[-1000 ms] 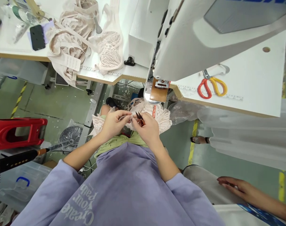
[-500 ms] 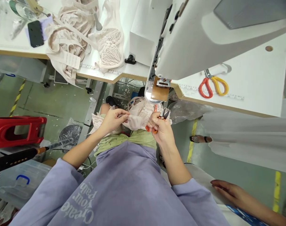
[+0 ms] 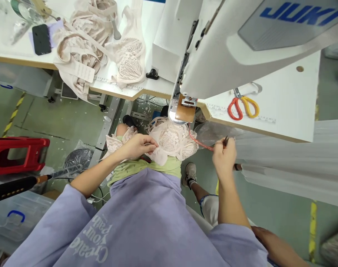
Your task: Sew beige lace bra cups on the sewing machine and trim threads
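Left hand (image 3: 142,145) pinches sheer fabric below the JUKI sewing machine (image 3: 223,55); right hand (image 3: 224,154) grips snips lower right of it.
The left thumb and fingers are together on a sheer fabric panel (image 3: 160,156) at the edge of a pale lace bra (image 3: 170,136), which lies in the lap just below the sewing machine's lower end; the right fingers are clamped around snips (image 3: 226,140), mostly hidden, with a dark tip showing, and a red cord (image 3: 200,143) runs from near that lower end to this hand, though whether the fingers hold it I cannot tell; on the white worktable (image 3: 291,111), scissors with red and yellow handles (image 3: 237,94) lie right of the sewing machine, another lace bra (image 3: 130,59) left of it, and a black phone (image 3: 41,39) farther left.
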Available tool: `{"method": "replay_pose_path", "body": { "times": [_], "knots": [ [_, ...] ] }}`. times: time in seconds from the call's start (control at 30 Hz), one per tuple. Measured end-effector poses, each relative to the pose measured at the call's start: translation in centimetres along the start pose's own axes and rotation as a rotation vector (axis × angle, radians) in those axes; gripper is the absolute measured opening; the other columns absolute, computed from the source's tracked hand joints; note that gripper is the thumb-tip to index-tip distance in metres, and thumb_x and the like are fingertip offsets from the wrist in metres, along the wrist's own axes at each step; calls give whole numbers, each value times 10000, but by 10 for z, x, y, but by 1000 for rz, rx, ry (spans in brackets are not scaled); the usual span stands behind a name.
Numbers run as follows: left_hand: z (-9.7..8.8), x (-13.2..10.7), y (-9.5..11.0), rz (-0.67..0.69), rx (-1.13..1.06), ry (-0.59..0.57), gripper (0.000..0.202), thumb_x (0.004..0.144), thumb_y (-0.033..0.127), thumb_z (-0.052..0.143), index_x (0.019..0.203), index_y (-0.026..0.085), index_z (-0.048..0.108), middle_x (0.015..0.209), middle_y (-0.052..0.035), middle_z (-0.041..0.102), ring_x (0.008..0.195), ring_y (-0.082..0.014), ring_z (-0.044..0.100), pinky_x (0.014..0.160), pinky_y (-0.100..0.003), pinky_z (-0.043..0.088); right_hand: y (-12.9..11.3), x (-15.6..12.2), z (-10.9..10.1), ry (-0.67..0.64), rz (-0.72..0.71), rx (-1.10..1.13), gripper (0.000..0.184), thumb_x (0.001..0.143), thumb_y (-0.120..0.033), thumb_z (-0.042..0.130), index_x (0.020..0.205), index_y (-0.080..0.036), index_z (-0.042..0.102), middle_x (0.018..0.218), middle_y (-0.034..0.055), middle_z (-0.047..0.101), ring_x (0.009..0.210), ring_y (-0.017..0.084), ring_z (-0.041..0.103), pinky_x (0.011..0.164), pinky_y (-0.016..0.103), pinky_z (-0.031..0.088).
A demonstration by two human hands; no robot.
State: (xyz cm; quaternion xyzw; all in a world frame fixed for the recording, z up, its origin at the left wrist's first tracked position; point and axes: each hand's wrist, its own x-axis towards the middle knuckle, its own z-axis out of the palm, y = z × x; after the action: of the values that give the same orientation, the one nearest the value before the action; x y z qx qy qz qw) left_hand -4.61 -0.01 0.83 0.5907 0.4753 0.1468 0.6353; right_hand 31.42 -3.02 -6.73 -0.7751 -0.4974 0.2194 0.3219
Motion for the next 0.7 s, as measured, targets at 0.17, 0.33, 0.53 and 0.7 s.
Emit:
{"method": "replay_pose_path", "body": {
  "times": [0.17,0.33,0.53,0.7],
  "knots": [
    [8,-1,11,-27,127,-19,259,876,356,613,938,141,744,772,-45,736,649,-142,668,598,-221,507,25,-5,19,71,73,-364,230,908,-333,358,988,-188,517,845,112,608,743,241,543,701,342,363],
    [-17,-13,11,-96,225,23,282,886,400,591,933,162,735,830,-52,751,651,-159,671,600,-241,504,64,4,21,-61,250,-510,378,915,-255,309,1132,-92,572,911,191,665,807,280,611,716,358,412],
    [-12,-11,29,-19,397,-60,212,904,366,583,1016,198,645,793,-8,729,697,-174,668,618,-240,457,53,1,20,-225,138,-426,463,774,-308,642,1160,-51,635,1249,275,623,1162,344,584,965,406,450],
    [22,13,58,227,646,-230,181,942,278,513,870,195,657,706,-12,685,604,-155,605,562,-246,357,-57,-43,17,-569,-232,136,378,885,-440,600,1187,-214,617,1214,109,653,1081,249,613,952,384,477]
  ]
}}
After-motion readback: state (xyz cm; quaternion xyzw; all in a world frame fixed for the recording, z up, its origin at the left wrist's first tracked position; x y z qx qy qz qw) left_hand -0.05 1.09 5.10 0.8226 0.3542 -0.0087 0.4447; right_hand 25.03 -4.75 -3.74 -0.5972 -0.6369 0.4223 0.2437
